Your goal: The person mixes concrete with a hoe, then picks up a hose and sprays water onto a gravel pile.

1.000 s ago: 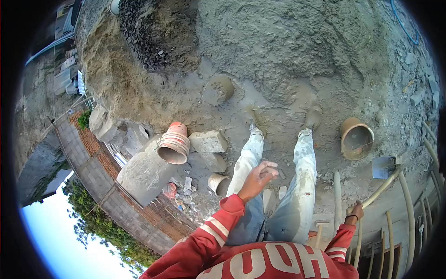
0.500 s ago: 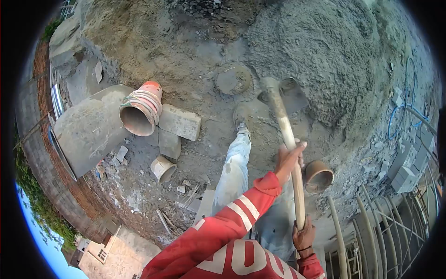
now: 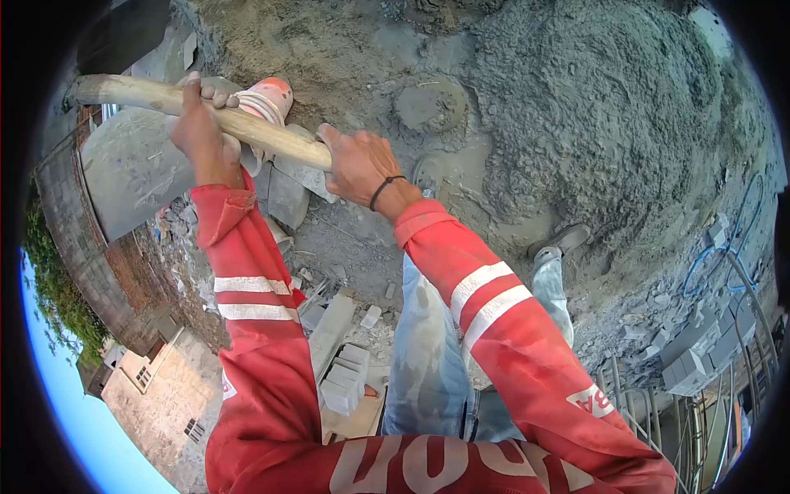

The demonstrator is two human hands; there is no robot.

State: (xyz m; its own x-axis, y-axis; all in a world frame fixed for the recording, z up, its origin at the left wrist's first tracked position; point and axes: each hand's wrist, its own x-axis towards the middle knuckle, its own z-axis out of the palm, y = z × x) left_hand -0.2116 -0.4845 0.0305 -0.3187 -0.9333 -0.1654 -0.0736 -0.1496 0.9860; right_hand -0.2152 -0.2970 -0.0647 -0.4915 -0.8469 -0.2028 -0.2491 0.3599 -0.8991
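Both my hands grip the wooden handle of a hoe (image 3: 276, 138), which is raised and slants across the upper left. My left hand (image 3: 202, 136) is wrapped round the middle of the handle. Close to the handle's near end, my right hand (image 3: 368, 169), with a dark band at the wrist, is closed. The hoe's blade (image 3: 123, 37) is a dark shape at the upper left, partly lost at the picture's edge. A large heap of wet grey mortar (image 3: 601, 115) lies to the right. Left of it sits a round, mortar-covered container (image 3: 430, 105).
An orange bucket (image 3: 276, 89) wrapped with pale cord lies behind the handle, beside concrete blocks (image 3: 288, 198). Grey blocks (image 3: 691, 370) and a blue hose (image 3: 699, 272) are at the right. More blocks (image 3: 344, 379) stand near my leg. My boot (image 3: 564, 240) is at the heap's edge.
The hoe has swung from the mortar at centre right up to the upper left. Both hands have moved up and left with it, still holding the handle.
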